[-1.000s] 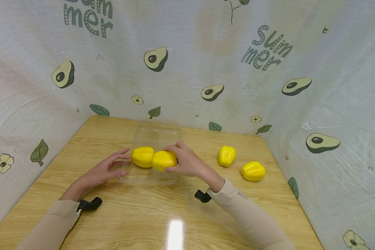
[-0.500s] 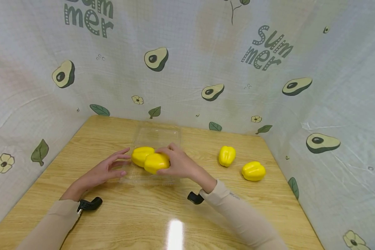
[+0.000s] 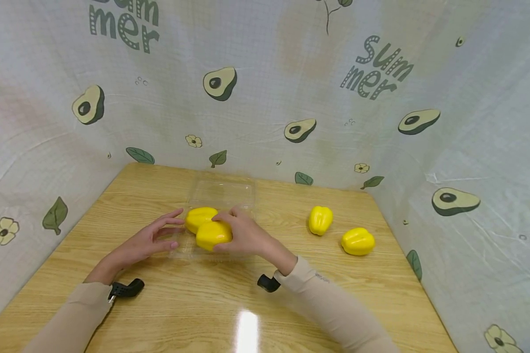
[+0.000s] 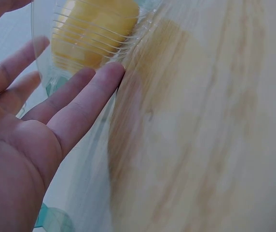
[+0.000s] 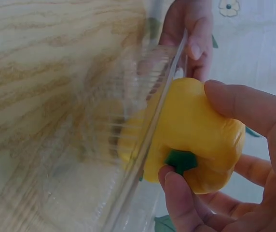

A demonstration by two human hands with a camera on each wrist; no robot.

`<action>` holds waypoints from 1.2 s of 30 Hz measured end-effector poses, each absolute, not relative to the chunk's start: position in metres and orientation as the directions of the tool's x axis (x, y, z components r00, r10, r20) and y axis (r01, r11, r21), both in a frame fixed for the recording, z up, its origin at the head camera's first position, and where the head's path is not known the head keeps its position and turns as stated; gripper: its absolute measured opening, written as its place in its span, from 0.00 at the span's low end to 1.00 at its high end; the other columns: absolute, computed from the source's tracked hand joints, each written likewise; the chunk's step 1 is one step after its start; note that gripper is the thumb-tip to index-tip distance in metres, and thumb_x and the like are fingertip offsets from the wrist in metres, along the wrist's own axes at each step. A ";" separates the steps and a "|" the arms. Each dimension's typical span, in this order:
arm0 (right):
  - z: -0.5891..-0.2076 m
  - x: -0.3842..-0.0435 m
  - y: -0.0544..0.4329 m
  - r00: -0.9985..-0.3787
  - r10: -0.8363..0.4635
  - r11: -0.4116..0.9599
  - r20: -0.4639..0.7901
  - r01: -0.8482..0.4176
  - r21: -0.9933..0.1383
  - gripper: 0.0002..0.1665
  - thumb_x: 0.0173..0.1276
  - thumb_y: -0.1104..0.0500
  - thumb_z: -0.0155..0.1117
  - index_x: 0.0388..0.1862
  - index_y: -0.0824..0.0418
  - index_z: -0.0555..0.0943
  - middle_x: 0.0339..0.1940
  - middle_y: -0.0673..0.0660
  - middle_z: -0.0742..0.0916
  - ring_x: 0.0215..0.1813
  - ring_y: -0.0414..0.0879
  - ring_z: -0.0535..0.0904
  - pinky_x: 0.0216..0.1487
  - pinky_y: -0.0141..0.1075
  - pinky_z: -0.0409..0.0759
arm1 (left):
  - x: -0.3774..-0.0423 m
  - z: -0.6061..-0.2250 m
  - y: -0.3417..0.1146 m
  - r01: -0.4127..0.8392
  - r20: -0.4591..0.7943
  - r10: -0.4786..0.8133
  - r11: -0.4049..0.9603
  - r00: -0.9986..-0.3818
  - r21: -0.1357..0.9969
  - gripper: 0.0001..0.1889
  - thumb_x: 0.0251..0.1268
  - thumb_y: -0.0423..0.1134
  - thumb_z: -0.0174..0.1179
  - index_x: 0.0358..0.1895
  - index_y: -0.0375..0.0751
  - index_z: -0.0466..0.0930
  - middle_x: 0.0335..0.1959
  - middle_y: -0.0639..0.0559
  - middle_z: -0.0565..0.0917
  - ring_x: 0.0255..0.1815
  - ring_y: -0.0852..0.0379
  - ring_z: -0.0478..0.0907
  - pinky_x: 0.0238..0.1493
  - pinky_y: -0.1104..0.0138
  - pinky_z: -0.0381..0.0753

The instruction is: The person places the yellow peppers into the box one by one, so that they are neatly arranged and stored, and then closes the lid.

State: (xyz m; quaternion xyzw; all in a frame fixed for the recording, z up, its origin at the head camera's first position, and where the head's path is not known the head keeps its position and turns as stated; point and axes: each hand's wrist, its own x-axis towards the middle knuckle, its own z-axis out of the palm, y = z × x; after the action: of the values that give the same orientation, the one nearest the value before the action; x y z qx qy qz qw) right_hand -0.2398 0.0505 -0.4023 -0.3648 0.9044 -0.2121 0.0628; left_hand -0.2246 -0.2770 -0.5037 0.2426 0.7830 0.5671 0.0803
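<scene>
My right hand (image 3: 247, 235) grips a yellow bell pepper (image 3: 213, 236) over the front part of a clear plastic clamshell box (image 3: 223, 193). In the right wrist view, the thumb and fingers wrap this bell pepper (image 5: 191, 130), and its green stem shows near a fingertip. Another yellow bell pepper (image 3: 198, 217) lies in the box just behind it. Beside the box's left wall, my left hand (image 3: 152, 238) has its fingers spread. The left wrist view shows the fingertips (image 4: 110, 72) touching the clear ribbed wall, with a bell pepper (image 4: 97, 29) visible through it.
Two more yellow bell peppers, one upright-looking (image 3: 320, 220) and one on its side (image 3: 358, 241), are on the wooden table (image 3: 194, 314) to the right. A printed cloth (image 3: 256, 98) stands around the back and sides.
My right hand has carried its bell pepper left and slightly toward me, now in front of the one in the box. My left hand has stayed in place.
</scene>
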 end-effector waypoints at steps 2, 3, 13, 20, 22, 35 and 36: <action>-0.404 -0.239 0.049 -0.725 -0.688 0.645 0.035 -0.633 -0.428 0.41 0.66 0.46 0.81 0.75 0.51 0.77 0.56 0.56 0.78 0.47 0.43 0.75 0.48 0.32 0.78 | -0.224 -0.504 -0.277 0.292 0.151 0.472 0.241 -0.869 0.926 0.27 0.77 0.34 0.65 0.75 0.43 0.71 0.89 0.45 0.47 0.78 0.25 0.64 0.65 0.77 0.74; -0.405 -0.238 0.048 -0.724 -0.689 0.645 0.033 -0.633 -0.428 0.41 0.66 0.45 0.81 0.75 0.51 0.77 0.56 0.56 0.77 0.47 0.43 0.75 0.48 0.32 0.78 | -0.224 -0.504 -0.277 0.292 0.151 0.471 0.243 -0.869 0.925 0.27 0.77 0.34 0.65 0.75 0.43 0.71 0.89 0.45 0.47 0.78 0.25 0.64 0.65 0.77 0.74; -0.411 -0.237 0.041 -0.717 -0.696 0.642 0.041 -0.647 -0.412 0.41 0.66 0.44 0.80 0.75 0.51 0.77 0.57 0.56 0.78 0.48 0.42 0.76 0.50 0.31 0.78 | -0.224 -0.503 -0.277 0.288 0.151 0.471 0.235 -0.869 0.928 0.27 0.77 0.34 0.65 0.75 0.43 0.71 0.89 0.44 0.46 0.78 0.24 0.63 0.64 0.78 0.74; -0.415 -0.239 0.037 -0.716 -0.698 0.645 0.032 -0.648 -0.405 0.42 0.66 0.43 0.80 0.75 0.51 0.76 0.58 0.56 0.79 0.49 0.42 0.76 0.51 0.31 0.78 | -0.224 -0.503 -0.277 0.289 0.153 0.476 0.226 -0.866 0.930 0.28 0.77 0.33 0.65 0.76 0.43 0.70 0.89 0.44 0.46 0.77 0.23 0.63 0.64 0.77 0.76; -0.416 -0.239 0.037 -0.716 -0.698 0.646 0.027 -0.646 -0.407 0.42 0.66 0.43 0.80 0.76 0.51 0.76 0.58 0.56 0.78 0.48 0.42 0.76 0.51 0.31 0.78 | -0.224 -0.503 -0.277 0.288 0.152 0.476 0.227 -0.866 0.930 0.28 0.77 0.33 0.64 0.76 0.43 0.70 0.89 0.44 0.46 0.77 0.23 0.63 0.64 0.77 0.76; -0.418 -0.238 0.027 -0.725 -0.689 0.656 0.004 -0.626 -0.422 0.41 0.66 0.43 0.80 0.75 0.51 0.77 0.57 0.56 0.78 0.47 0.42 0.75 0.48 0.31 0.77 | -0.225 -0.503 -0.278 0.289 0.150 0.474 0.237 -0.868 0.927 0.28 0.77 0.34 0.65 0.76 0.45 0.71 0.89 0.45 0.47 0.77 0.24 0.64 0.65 0.76 0.75; -0.418 -0.238 0.026 -0.725 -0.689 0.655 0.004 -0.626 -0.423 0.41 0.66 0.44 0.80 0.75 0.51 0.77 0.57 0.56 0.78 0.47 0.42 0.75 0.48 0.31 0.77 | -0.225 -0.503 -0.278 0.289 0.150 0.473 0.238 -0.868 0.927 0.28 0.77 0.34 0.65 0.76 0.45 0.71 0.89 0.45 0.47 0.77 0.24 0.64 0.65 0.76 0.75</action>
State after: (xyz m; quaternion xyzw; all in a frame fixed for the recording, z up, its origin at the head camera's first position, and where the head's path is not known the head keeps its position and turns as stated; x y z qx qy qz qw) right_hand -0.2378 0.0260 -0.4175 -0.3626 0.9064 -0.2019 0.0783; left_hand -0.2251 -0.2782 -0.5035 0.2436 0.7825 0.5673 0.0811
